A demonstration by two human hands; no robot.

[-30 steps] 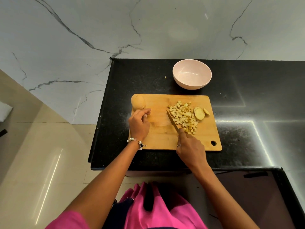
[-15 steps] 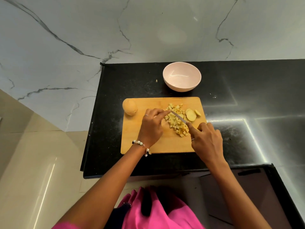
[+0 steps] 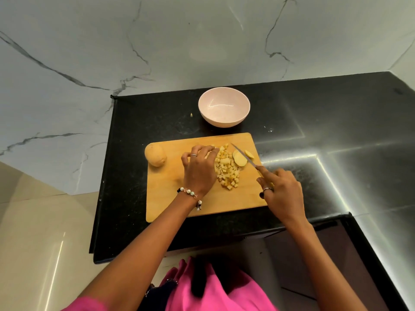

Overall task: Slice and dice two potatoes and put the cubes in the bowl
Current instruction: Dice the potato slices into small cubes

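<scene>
Black table (image 3: 336, 122) against a marbled wall is seen, with a wooden cutting board (image 3: 179, 205) near its front edge and a pale bowl (image 3: 224, 107), with no cubes in it, at 12 o'clock just beyond the board. Diced potato cubes (image 3: 226, 168) are piled mid-board, uncut slices (image 3: 239, 158) lie at their 2 o'clock, and a whole potato (image 3: 155, 155) sits at the board's 10 o'clock corner. Risks are judged as follows: fingers could be nicked, since the left hand is close to the blade; cubes could be scattered onto the table if the pile is pushed too fast toward the far edge; the round potato could be rolled off the corner if the board is bumped. One stray bit (image 3: 191, 114) is already noted on the table at the bowl's 9 o'clock. Left hand (image 3: 199, 169) is placed palm-down at the pile's 9 o'clock, its grip loosely cupped against the cubes with nothing clearly held. Right hand (image 3: 280, 191) is closed around the handle of the knife (image 3: 243, 157), forefinger extended along it, blade angled toward 11 o'clock over the slices.
</scene>
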